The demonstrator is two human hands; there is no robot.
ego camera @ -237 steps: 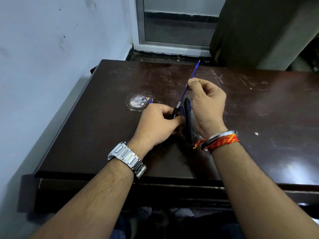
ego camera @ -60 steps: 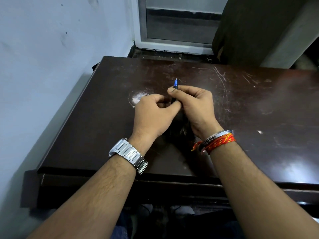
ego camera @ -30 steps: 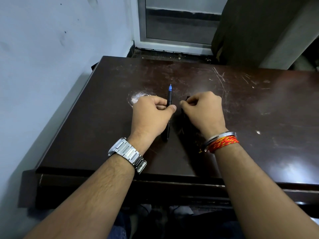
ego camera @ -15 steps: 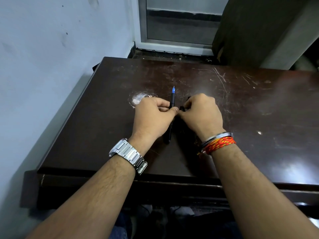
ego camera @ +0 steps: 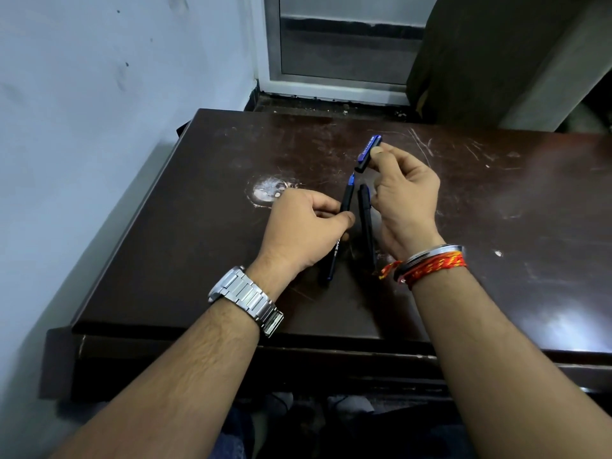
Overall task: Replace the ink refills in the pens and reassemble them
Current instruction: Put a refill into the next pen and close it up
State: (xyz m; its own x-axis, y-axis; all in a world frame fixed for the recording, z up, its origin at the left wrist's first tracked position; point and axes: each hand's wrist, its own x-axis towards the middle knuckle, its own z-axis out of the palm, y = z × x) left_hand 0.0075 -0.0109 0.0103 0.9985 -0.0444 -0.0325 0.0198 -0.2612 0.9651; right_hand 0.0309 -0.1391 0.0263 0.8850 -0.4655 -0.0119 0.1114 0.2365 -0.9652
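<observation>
My left grip holds the pen, my right grip pinches its cap; misaligned, the cap could jam against the tip.

Left grip low, right grip higher (both pinching).

wall close left, tabletop right — bare
</observation>
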